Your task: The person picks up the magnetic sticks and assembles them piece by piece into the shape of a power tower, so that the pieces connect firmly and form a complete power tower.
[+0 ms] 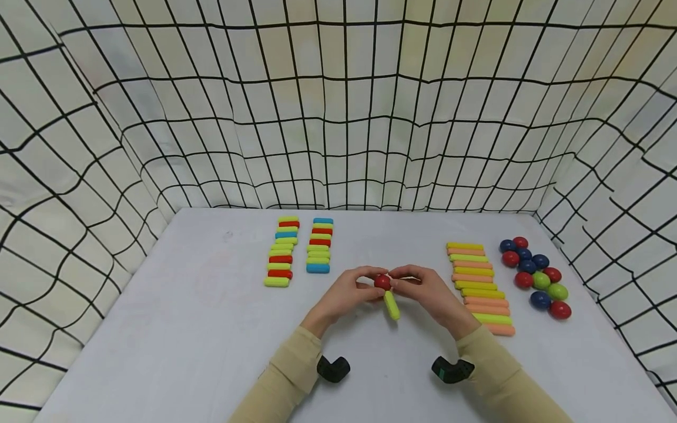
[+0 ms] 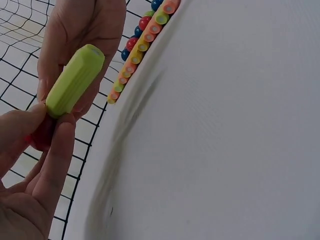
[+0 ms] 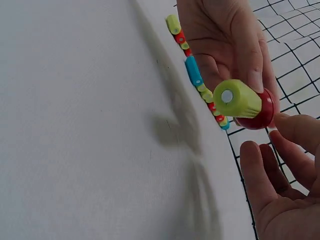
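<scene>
My left hand (image 1: 344, 294) pinches a glossy red ball (image 1: 382, 282) between thumb and fingers above the middle of the table. A short lime-green stick (image 1: 391, 305) is joined to the ball and points toward me; its free end shows a pale round disc in the right wrist view. On the other side of the ball is my right hand (image 1: 431, 294). Its fingers (image 3: 295, 130) are spread and loosely bent, with one fingertip close against the ball; whether it touches cannot be told.
Two columns of short lime, red and blue sticks (image 1: 318, 247) lie at the back left. A row of longer yellow, orange and lime sticks (image 1: 478, 288) lies on the right. Beside it are several red, blue and green balls (image 1: 540, 280). Black netting (image 1: 344, 123) encloses the white table (image 1: 174, 329).
</scene>
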The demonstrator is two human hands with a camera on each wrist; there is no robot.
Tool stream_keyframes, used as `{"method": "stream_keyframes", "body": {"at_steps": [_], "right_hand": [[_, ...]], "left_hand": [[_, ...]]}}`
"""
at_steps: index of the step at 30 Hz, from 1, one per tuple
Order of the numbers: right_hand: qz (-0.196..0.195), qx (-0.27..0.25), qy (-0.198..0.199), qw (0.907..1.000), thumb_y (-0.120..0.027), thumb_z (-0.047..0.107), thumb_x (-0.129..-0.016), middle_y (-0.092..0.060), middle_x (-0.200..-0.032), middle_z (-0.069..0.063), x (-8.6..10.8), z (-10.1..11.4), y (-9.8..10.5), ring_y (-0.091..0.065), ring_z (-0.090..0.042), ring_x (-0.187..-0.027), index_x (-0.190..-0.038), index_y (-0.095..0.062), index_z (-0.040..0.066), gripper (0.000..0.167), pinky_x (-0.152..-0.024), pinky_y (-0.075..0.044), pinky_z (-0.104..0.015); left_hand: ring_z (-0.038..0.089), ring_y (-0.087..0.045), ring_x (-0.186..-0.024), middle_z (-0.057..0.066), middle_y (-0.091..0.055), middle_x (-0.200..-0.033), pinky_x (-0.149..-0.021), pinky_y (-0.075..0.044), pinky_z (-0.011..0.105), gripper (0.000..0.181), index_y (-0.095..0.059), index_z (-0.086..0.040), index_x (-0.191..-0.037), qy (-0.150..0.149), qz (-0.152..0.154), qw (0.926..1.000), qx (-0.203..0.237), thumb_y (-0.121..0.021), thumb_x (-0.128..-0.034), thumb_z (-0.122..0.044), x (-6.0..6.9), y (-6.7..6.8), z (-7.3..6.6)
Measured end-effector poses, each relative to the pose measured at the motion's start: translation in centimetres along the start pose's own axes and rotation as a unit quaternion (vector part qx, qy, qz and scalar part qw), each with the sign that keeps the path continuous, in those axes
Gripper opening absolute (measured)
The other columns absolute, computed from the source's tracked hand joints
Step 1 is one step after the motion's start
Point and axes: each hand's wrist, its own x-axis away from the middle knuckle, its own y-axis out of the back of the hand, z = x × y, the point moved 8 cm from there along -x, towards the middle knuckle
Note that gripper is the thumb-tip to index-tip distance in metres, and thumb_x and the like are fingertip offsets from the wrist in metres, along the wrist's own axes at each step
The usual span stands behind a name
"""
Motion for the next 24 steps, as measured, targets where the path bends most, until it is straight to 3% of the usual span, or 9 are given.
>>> {"method": "stream_keyframes", "body": {"at_steps": [4, 7, 10, 13, 15, 19, 22, 24], "right_hand": [[-0.02, 0.037, -0.011, 0.9991, -0.069, 0.03, -0.092, -0.061, -0.126, -0.008, 0.9, -0.4, 1.4, -0.06, -0.022, -0.11, -0.128, -0.061, 0.007, 0.043, -0.099, -0.049, -0.041], [-0.036, 0.046, -0.022, 0.9981, -0.067, 0.032, -0.094, -0.061, -0.128, -0.008, 2.3, -0.5, 3.3, -0.059, -0.023, -0.113, -0.132, -0.059, 0.008, 0.046, -0.101, -0.046, -0.043], [-0.057, 0.072, -0.018, 0.9956, -0.063, 0.037, -0.096, -0.059, -0.131, -0.01, 4.0, -0.1, 6.0, -0.057, -0.024, -0.116, -0.135, -0.056, 0.008, 0.049, -0.1, -0.047, -0.042], [-0.099, 0.119, -0.015, 0.9878, -0.057, 0.047, -0.096, -0.056, -0.135, -0.011, 5.8, 0.0, 9.5, -0.053, -0.025, -0.119, -0.139, -0.052, 0.01, 0.056, -0.096, -0.049, -0.033], [-0.141, 0.155, -0.02, 0.9777, -0.053, 0.05, -0.097, -0.054, -0.137, -0.012, 7.2, -0.1, 12.2, -0.051, -0.025, -0.12, -0.141, -0.05, 0.01, 0.06, -0.092, -0.049, -0.026], [-0.238, 0.204, -0.054, 0.9481, -0.051, 0.05, -0.098, -0.05, -0.138, -0.017, 10.1, -1.3, 17.6, -0.047, -0.027, -0.117, -0.143, -0.048, 0.008, 0.062, -0.077, -0.047, -0.017], [-0.293, 0.229, -0.098, 0.9231, -0.051, 0.047, -0.099, -0.049, -0.135, -0.023, 12.2, -2.8, 20.9, -0.045, -0.036, -0.115, -0.142, -0.047, 0.004, 0.061, -0.067, -0.043, -0.021], [-0.307, 0.238, -0.126, 0.9127, -0.051, 0.043, -0.099, -0.045, -0.135, -0.029, 13.4, -3.9, 22.5, -0.043, -0.043, -0.116, -0.142, -0.044, -0.001, 0.062, -0.067, -0.045, -0.028]], "left_hand": [[0.019, -0.064, -0.096, 0.002, -0.057, -0.119, -0.081, -0.056, 0.031, 0.038, -0.06, -0.018, -0.126, -0.001, -0.034, 0.9976, -0.06, -0.072, -0.0901, -0.022, 0.0, 1.0, 0.3], [0.021, -0.059, -0.099, 0.004, -0.056, -0.114, -0.08, -0.055, 0.031, 0.036, -0.058, -0.015, -0.121, -0.007, -0.062, 0.9914, -0.115, -0.073, -0.0886, -0.018, 0.1, 1.7, 0.2], [0.021, -0.056, -0.099, 0.005, -0.056, -0.109, -0.079, -0.054, 0.031, 0.034, -0.055, -0.011, -0.115, -0.012, -0.08, 0.9848, -0.154, -0.074, -0.0873, -0.015, 0.1, 2.1, 0.0], [0.02, -0.054, -0.097, 0.004, -0.057, -0.106, -0.078, -0.052, 0.03, 0.033, -0.053, -0.01, -0.111, -0.016, -0.081, 0.9823, -0.168, -0.075, -0.0866, -0.014, 0.0, 2.2, -0.1], [0.02, -0.053, -0.097, 0.004, -0.056, -0.105, -0.079, -0.052, 0.03, 0.033, -0.053, -0.01, -0.112, -0.022, -0.072, 0.9811, -0.178, -0.075, -0.0865, -0.013, 0.0, 2.2, -0.2], [0.021, -0.051, -0.1, 0.005, -0.053, -0.103, -0.081, -0.052, 0.031, 0.031, -0.059, -0.012, -0.112, -0.02, -0.05, 0.9775, -0.204, -0.076, -0.0856, -0.014, 0.0, 2.2, -0.1], [0.022, -0.05, -0.103, 0.005, -0.051, -0.103, -0.082, -0.053, 0.032, 0.028, -0.062, -0.015, -0.108, -0.003, -0.045, 0.9734, -0.225, -0.077, -0.0845, -0.016, 0.1, 2.6, 0.2], [0.022, -0.05, -0.103, 0.005, -0.05, -0.103, -0.082, -0.054, 0.033, 0.028, -0.061, -0.014, -0.106, 0.004, -0.047, 0.9703, -0.237, -0.078, -0.0838, -0.016, 0.2, 2.9, 0.2]]}}
